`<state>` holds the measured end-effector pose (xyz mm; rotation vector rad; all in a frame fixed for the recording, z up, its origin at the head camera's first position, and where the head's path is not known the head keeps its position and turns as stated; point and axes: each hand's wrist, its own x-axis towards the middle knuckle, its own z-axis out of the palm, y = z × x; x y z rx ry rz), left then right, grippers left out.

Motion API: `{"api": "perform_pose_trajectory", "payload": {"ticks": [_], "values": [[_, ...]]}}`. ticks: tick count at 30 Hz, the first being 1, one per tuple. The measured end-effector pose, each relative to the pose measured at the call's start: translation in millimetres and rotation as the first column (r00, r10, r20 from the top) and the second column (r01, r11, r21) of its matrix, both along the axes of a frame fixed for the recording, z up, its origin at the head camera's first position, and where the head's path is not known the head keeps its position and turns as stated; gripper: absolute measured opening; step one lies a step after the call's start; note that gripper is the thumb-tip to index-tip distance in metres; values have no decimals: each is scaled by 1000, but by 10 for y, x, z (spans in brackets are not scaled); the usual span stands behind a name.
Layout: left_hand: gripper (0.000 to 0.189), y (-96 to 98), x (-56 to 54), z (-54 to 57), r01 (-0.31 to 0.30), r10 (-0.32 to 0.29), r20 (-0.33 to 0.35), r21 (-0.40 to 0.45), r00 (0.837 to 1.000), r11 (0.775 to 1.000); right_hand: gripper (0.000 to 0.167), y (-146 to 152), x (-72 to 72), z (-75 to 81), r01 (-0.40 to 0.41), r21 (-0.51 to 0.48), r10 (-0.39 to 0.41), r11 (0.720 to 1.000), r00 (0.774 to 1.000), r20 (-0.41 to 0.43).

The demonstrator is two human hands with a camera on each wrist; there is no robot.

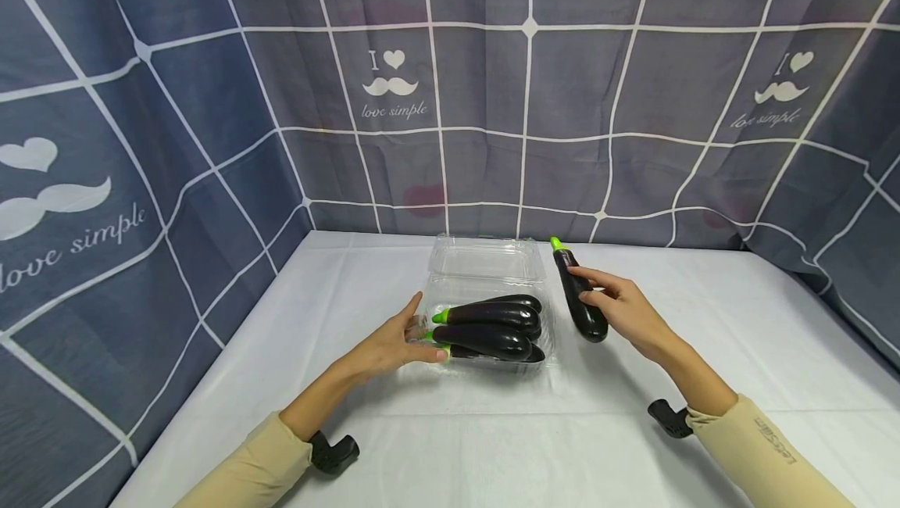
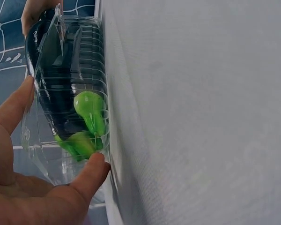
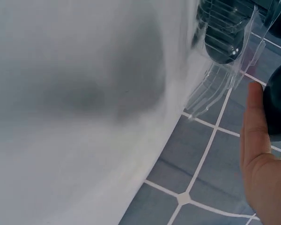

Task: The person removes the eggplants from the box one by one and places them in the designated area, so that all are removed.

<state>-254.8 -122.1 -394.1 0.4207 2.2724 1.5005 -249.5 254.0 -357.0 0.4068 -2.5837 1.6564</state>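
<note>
A clear plastic clamshell container (image 1: 485, 259) lies on the table with its lid folded back, several dark purple eggplants (image 1: 485, 338) with green stem ends inside. My left hand (image 1: 388, 348) holds the container's left end, thumb near the front corner; in the left wrist view its fingers (image 2: 91, 176) touch the ribbed plastic wall. To the right of the container, my right hand (image 1: 626, 314) grips another eggplant (image 1: 585, 313) between thumb and fingers. That eggplant is tilted, its green end pointing to the back. Only part of it shows in the right wrist view.
A white cloth (image 1: 506, 445) covers the table. Behind and at both sides hangs a grey-blue checked curtain (image 1: 478, 172) with white lines. Black wrist mounts (image 1: 333, 453) stick out below both sleeves.
</note>
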Motion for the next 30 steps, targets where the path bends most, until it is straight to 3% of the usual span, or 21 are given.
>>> {"api": "perform_pose_trajectory", "payload": {"ticks": [8,19,30], "values": [[118,-7,-21,5,-2,2,-5,-2,1000,1000,53,130,36,-77,-1,-4,1,1000,996,88],[119,-5,2,-15,3,-3,2,9,1000,1000,57,189,68,-224,-22,103,7,994,989,147],[118,-2,-1,-16,0,0,7,13,1000,1000,55,181,79,-314,-90,54,79,994,980,183]]}}
